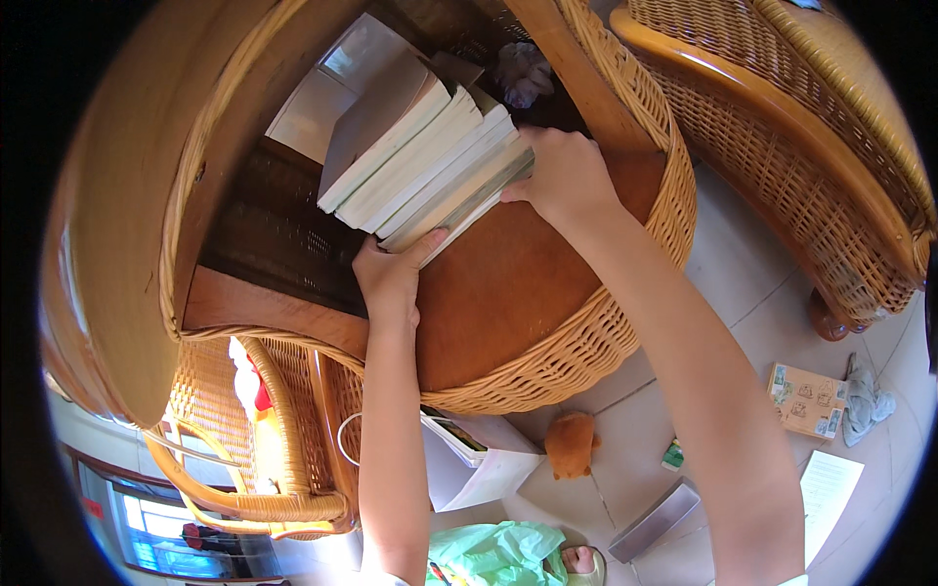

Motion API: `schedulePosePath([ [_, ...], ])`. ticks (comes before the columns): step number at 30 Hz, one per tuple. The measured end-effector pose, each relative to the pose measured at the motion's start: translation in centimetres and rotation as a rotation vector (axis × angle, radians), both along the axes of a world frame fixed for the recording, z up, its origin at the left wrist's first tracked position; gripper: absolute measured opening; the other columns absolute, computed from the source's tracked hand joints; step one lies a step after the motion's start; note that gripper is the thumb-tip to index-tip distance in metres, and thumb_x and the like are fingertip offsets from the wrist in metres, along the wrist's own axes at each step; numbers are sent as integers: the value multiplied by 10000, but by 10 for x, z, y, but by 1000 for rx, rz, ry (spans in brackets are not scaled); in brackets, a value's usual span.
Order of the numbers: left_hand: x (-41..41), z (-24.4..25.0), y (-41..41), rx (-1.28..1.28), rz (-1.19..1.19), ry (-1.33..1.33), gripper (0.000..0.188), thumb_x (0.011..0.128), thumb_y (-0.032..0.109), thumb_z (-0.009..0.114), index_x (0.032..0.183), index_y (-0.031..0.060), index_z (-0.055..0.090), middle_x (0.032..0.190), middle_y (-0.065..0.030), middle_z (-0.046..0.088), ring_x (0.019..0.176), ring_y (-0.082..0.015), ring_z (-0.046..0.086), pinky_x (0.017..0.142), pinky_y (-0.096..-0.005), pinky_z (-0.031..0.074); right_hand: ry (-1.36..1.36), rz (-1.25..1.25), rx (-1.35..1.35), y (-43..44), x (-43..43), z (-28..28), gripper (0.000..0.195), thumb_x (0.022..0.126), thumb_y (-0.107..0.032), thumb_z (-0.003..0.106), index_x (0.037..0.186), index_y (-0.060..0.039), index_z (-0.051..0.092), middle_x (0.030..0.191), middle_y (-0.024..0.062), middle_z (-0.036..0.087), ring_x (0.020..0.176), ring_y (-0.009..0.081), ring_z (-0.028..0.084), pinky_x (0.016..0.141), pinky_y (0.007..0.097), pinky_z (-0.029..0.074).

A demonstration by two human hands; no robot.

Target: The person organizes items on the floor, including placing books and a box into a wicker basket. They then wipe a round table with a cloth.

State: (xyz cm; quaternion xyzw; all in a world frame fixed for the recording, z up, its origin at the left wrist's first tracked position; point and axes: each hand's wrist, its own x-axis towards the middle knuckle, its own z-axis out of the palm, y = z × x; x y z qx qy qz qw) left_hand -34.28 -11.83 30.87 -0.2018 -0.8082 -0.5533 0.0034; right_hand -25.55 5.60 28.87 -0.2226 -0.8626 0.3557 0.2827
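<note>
A stack of several thick books [425, 161] rests on the brown wooden lower shelf [513, 286] of a wicker-edged table. Their pale page edges face me, and a dark cover shows at one end of the stack. My left hand [392, 271] grips the near lower corner, its thumb lying along the outermost book. On the opposite corner, my right hand [568, 172] holds the same stack with the thumb on the near side. The fingers of both hands are partly hidden behind the books.
Above hangs the tabletop [117, 220]. Crumpled plastic [524, 73] sits behind the books. A wicker chair [791, 146] stands right, another [256, 439] lower left. On the tiled floor are a white paper bag [484, 469], brown plush toy [571, 444], grey box [654, 518], cardboard box [806, 399] and green plastic bag [498, 553].
</note>
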Motion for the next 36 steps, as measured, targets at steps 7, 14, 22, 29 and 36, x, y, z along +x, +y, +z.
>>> schedulePosePath([
  [7, 4, 0, 0, -20, 40, 22, 657, 583, 56, 850, 1126, -105, 517, 1097, -147, 588, 977, -204, 559, 881, -265, 418, 19, -44, 34, 0, 1, 1, 325, 642, -209, 792, 903, -52, 677, 831, 127, 676, 841, 267, 654, 781, 337, 500],
  [14, 8, -1, 3, -8, 35, 28, 612, 609, 21, 824, 1117, -120, 512, 1091, -147, 589, 973, -204, 567, 867, -262, 433, 24, 11, -49, 4, 2, 0, 381, 662, -125, 745, 1011, -20, 632, 909, 198, 645, 896, 345, 610, 819, 385, 487],
  [22, 68, 9, 1, 32, 208, 627, 486, 735, -12, 682, 1171, -51, 470, 1167, -138, 534, 1050, -221, 524, 929, -344, 395, 248, -16, 24, -22, 55, -1, 157, 747, -18, 599, 896, 16, 632, 906, 201, 647, 894, 339, 620, 821, 382, 500],
  [29, 127, 13, 42, -276, -384, 659, 246, 811, 25, 591, 1057, 10, 603, 1146, -171, 590, 1057, -286, 573, 896, -335, 440, 630, -20, 219, -10, 87, -37, 181, 693, 72, 555, 852, 7, 614, 883, 122, 635, 957, 310, 573, 835, 397, 463],
  [36, 113, 18, 93, -215, -364, 681, 301, 867, 8, 459, 1149, -81, 518, 1139, -220, 576, 1076, -307, 559, 906, -353, 432, 734, 18, 324, -3, 86, -50, 91, 674, 17, 559, 759, -15, 567, 819, 94, 618, 836, 274, 559, 748, 379, 447],
])
